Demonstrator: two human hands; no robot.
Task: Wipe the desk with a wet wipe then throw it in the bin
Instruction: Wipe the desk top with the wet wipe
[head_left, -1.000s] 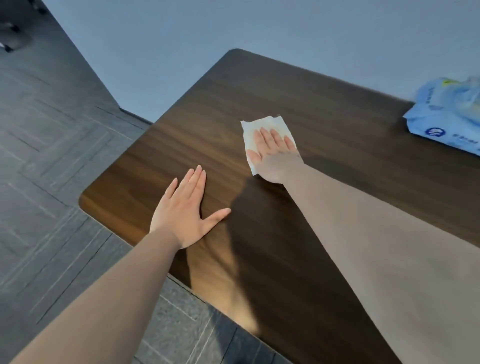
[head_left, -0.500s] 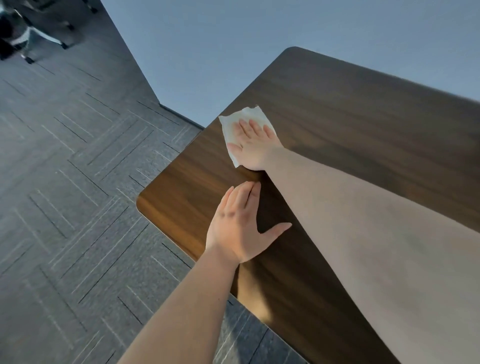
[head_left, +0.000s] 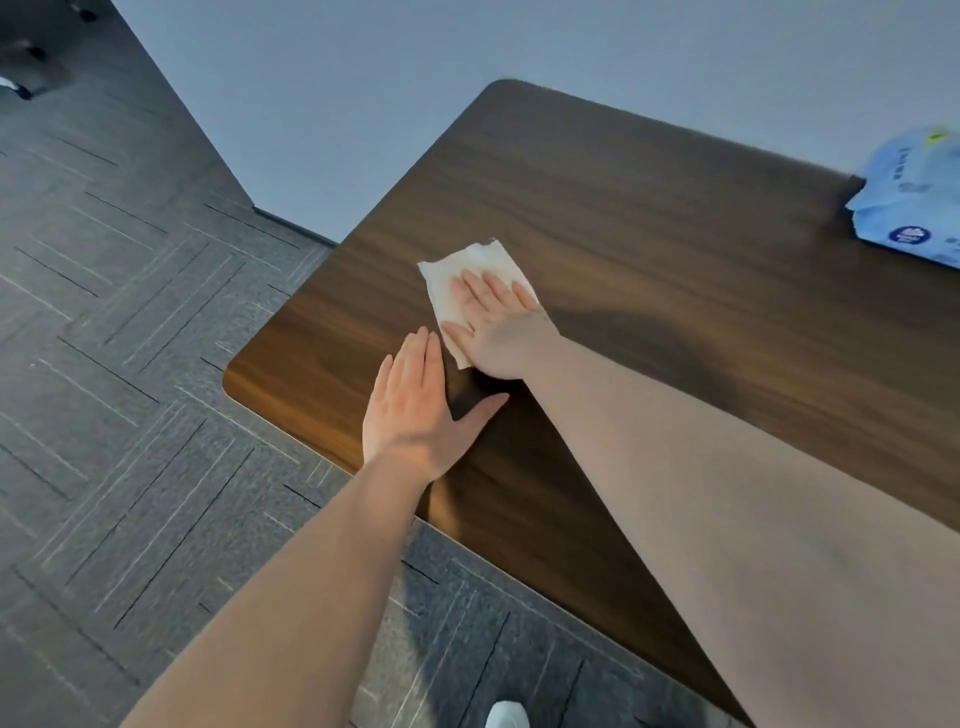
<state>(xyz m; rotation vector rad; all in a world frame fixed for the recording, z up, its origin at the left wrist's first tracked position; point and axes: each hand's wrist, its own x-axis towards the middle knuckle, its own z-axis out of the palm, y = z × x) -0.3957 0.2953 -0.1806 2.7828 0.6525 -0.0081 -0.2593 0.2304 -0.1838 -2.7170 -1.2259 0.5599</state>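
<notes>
Pressing the white wipe (head_left: 470, 283) flat against the brown desk (head_left: 675, 249), the right hand (head_left: 501, 325) lay spread on it near the left end, fingers extended, not gripping. The left hand (head_left: 418, 405) rested empty, palm down, just beside it. Even pressure and overlapping passes toward the blue wipe pack (head_left: 919, 208) would have served best; no bin showed.

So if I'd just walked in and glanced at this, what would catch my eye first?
Probably the white wet wipe, bright against the dark wooden desk, pressed flat under the right hand near the desk's left end. Just beside it, the left hand lies open and flat on the wood by the front edge. A blue pack of wipes sits at the far right edge of the view.
</notes>
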